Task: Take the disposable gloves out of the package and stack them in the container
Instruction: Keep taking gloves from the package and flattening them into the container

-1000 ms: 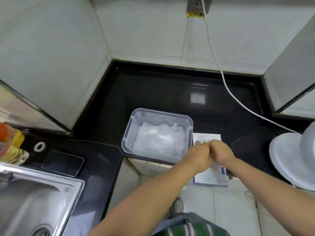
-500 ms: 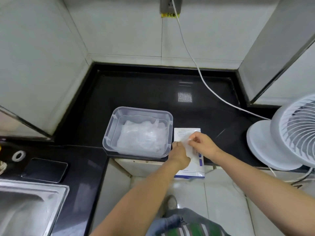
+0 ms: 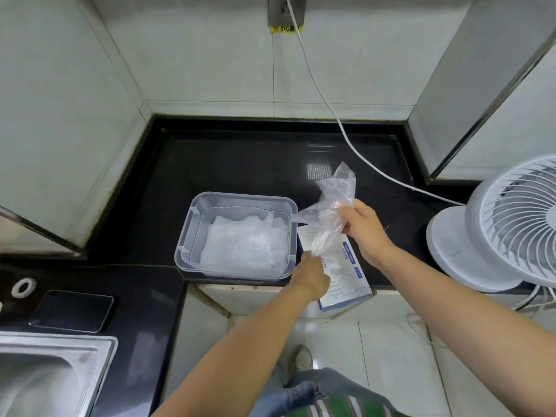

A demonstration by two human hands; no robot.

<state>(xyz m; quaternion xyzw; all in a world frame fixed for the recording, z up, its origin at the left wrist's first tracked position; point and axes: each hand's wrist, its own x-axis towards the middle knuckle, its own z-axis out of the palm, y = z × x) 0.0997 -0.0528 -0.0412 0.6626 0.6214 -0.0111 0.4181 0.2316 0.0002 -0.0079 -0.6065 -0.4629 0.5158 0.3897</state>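
1. The container (image 3: 236, 236) sits on the countertop (image 3: 240, 164) near its front edge, with a stack of gloves (image 3: 245, 243) inside it.
2. The package (image 3: 340, 269) lies just right of the container, its near end overhanging the counter edge.
3. A loose glove (image 3: 331, 209) hangs above the package, between the right hand (image 3: 365, 233) behind and the left hand (image 3: 313, 273) in front.
4. The fan (image 3: 505, 224) stands at the far right of the countertop.
5. A cable (image 3: 340, 124) runs from the wall outlet (image 3: 285, 7) behind, across the countertop, towards the fan.
6. A phone (image 3: 72, 311) lies at the left, behind the sink (image 3: 51, 377).
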